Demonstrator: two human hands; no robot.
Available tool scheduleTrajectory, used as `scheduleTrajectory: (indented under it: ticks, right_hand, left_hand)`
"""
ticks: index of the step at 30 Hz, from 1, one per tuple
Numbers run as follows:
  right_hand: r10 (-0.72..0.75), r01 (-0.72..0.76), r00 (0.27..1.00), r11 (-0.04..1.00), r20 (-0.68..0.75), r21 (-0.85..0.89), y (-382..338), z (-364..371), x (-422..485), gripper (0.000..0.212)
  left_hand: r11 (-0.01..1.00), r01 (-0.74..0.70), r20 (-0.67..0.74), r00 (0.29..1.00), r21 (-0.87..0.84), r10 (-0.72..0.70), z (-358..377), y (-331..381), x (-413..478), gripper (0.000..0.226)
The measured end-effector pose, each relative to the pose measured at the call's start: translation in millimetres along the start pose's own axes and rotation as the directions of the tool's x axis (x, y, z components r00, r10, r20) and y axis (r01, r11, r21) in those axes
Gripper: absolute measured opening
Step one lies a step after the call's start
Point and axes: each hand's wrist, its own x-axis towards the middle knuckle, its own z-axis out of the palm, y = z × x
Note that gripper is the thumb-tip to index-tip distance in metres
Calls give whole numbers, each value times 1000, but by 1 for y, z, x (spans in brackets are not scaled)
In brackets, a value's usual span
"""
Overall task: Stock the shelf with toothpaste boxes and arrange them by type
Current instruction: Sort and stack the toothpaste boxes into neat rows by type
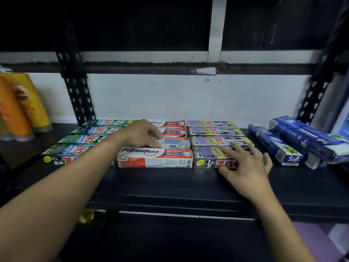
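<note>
The black shelf (170,186) held four green Zact boxes (79,139) at 9 o'clock and four red-and-white Pepsodent boxes (156,157), printed "PENCEGAH GIGI BERLUBANG 10X", at the centre. Beside them were four grey Zact Smokers boxes (213,131), with at least two blue Safi boxes (273,146) askew at 3 o'clock. The left hand (139,133) rested bent fingertips on the Pepsodent boxes, gripping nothing. The right hand (245,167) lay spread over the front Smokers box (204,156). Orange and yellow bottles (22,108) stood at 10 o'clock.
</note>
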Motion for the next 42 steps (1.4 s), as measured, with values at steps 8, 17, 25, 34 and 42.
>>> scheduleTrajectory:
  ticks: [8,17,25,34,42]
  right_hand:
    - [-8,8,1000,1000,-7,-5,1,2,1,51]
    - [-16,16,1000,1000,-12,-1,1,1,1,50]
    - [-15,15,1000,1000,-5,-7,0,1,2,50]
    - [7,-7,1000,993,-2,119,-7,-10,-2,54]
    - [140,-144,989,937,36,318,22,-42,-10,67]
  left_hand:
    - [1000,7,-35,999,-1,-7,3,-1,-2,35]
    - [1000,14,-91,996,6,-13,7,0,-4,32]
    - [1000,2,-129,992,-15,-4,7,12,-12,34]
    - [970,-211,-196,953,121,231,68,88,-27,39]
    - [870,-239,-126,939,431,320,108,118,-35,45]
